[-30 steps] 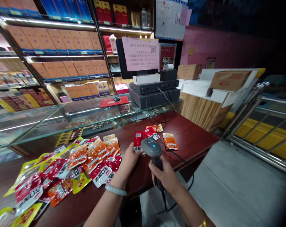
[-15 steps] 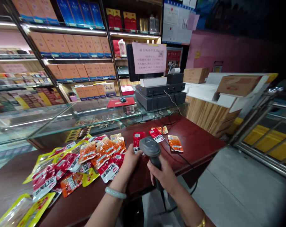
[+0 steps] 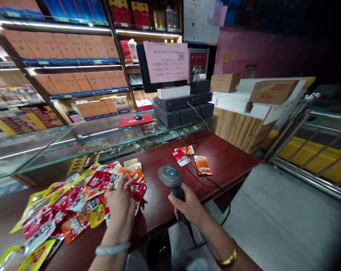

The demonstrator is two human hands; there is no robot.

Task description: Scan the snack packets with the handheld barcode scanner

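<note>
My right hand (image 3: 186, 203) is wrapped round the handle of a grey handheld barcode scanner (image 3: 170, 176), which points away from me above the table and shows a small blue light. My left hand (image 3: 121, 199) is over the right side of a heap of snack packets (image 3: 71, 199). Its fingers are at the white end of a red-and-white snack packet (image 3: 101, 179), which lies over the heap; the exact grip is blurred. Beyond the scanner lie another red-and-white packet (image 3: 181, 157) and an orange packet (image 3: 203, 165), with one more orange packet partly covered behind.
The scanner's black cable (image 3: 212, 184) runs across the table (image 3: 159, 203) and down its right side. A glass display counter (image 3: 82, 131) adjoins the far edge, bearing a monitor with a pink notice (image 3: 166, 62) and a cash drawer (image 3: 184, 114). A metal railing (image 3: 314, 173) stands right.
My left hand has moved left from beneath the scanner to the heap, with the red-and-white packet. The scanner's blue light now shows. The whole view has shifted slightly.
</note>
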